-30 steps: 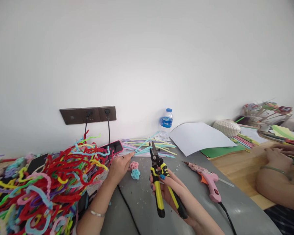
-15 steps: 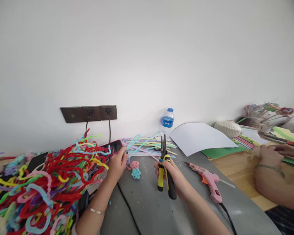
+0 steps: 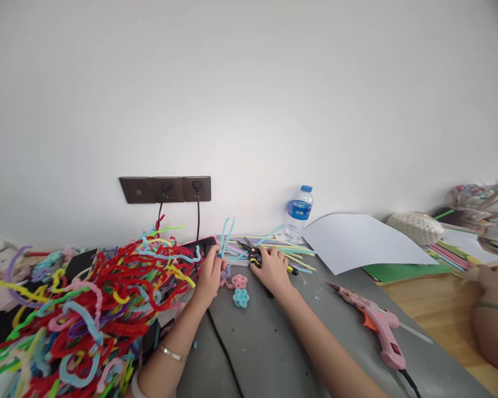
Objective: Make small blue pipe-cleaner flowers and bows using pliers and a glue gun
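Left hand (image 3: pixel 211 275) pinches slim pale-blue strands (image 3: pixel 223 237), upright in a narrow V above the grey table (image 3: pixel 253 342); right hand (image 3: pixel 275 271) covers the yellow-and-black pliers (image 3: pixel 255 257), jaws parted, that hand's grip unclear.

A plain white wall (image 3: pixel 249 110) fills the upper part of the view, softly lit, brighter near its middle and grayer toward the left. Three dark brown socket plates (image 3: pixel 165 194) sit in a row low on it. Below runs a smooth gray bench (image 3: pixel 249 348); along its slanting right edge lies a pale wood-grain tabletop (image 3: pixel 423 293).
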A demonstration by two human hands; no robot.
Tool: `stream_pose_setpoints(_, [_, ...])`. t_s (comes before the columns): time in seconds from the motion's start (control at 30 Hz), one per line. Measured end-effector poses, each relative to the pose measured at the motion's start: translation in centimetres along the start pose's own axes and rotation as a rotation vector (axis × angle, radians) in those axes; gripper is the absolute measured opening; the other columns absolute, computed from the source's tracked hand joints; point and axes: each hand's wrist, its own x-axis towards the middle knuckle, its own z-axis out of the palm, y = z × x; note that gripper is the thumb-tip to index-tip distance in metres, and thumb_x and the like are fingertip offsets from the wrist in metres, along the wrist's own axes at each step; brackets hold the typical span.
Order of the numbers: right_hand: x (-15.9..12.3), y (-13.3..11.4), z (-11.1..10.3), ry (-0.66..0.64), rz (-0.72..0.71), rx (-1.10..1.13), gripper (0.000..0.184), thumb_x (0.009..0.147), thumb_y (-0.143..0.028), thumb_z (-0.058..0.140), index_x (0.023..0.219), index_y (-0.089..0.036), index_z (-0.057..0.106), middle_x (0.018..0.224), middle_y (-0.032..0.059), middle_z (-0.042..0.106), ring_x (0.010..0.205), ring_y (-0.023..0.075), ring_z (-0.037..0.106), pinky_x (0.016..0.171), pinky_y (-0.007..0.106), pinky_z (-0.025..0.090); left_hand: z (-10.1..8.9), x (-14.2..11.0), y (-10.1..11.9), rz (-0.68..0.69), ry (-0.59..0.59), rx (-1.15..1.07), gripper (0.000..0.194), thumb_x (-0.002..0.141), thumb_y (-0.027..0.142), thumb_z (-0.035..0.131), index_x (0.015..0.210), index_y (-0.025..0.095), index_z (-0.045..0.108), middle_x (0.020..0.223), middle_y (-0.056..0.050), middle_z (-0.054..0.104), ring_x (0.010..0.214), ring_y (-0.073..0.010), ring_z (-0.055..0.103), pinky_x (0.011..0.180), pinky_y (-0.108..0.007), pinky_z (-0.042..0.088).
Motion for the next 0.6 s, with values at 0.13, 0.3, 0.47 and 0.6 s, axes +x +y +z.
stream_pose_setpoints(0.13, [0.6, -1.7, -0.4, 0.007, -0.125, 0.119, 0.036, 0.091, -0.027, 0.048, 0.12, -0.012, 0.064, 0.124, 0.0207, 0.057, 0.117, 0.0352, 0.048, 0.1, 0.048, 0.032, 0.1, 0.0, 0.5, -0.028, 0.022, -0.109, 0.021, 0.09, 0.035, 0.044, 0.102, 0.019, 0.052, 0.067, 0.004, 0.049, 0.048, -0.0087, 0.039, 0.044, -0.018, 0.031])
stream_pose_setpoints(0.3, [2.7, -4.7, -0.7, -0.142, -0.264, 0.289, 0.038, 0.097, -0.037, 0.036, 0.095, -0.015, 0.067, 0.077, 0.004, 0.067, 0.072, 0.0183, 0.059, 0.065, 0.026, 0.044, 0.2, -0.1, 0.0, -0.01, -0.024, -0.107, 0.03, 0.092, 0.038, 0.045, 0.112, 0.017, 0.054, 0.069, 0.002, 0.055, 0.044, -0.0079, 0.037, 0.041, -0.019, 0.03])
stream_pose_setpoints(0.47, [3.7, -4.1, -3.9, -0.253, -0.24, 0.225, 0.04, 0.088, -0.037, 0.051, 0.052, -0.02, 0.051, 0.052, 0.0001, 0.053, 0.051, 0.0155, 0.048, 0.053, 0.027, 0.032, 0.0, 0.0, 0.0, 0.009, 0.105, -0.068, 0.03, 0.093, 0.04, 0.045, 0.111, 0.018, 0.054, 0.071, 0.001, 0.056, 0.048, -0.0089, 0.042, 0.045, -0.019, 0.034])
stream_pose_setpoints(0.6, [2.4, -1.2, -10.2, -0.247, -0.144, 0.05, 0.049, 0.085, -0.038, 0.056, 0.041, -0.022, 0.043, 0.041, 0.0012, 0.047, 0.041, 0.0152, 0.042, 0.049, 0.029, 0.027, -0.2, 0.2, 0.0, 0.036, 0.203, -0.056, 0.026, 0.094, 0.038, 0.045, 0.107, 0.019, 0.055, 0.071, 0.001, 0.058, 0.05, -0.0089, 0.044, 0.048, -0.019, 0.036])
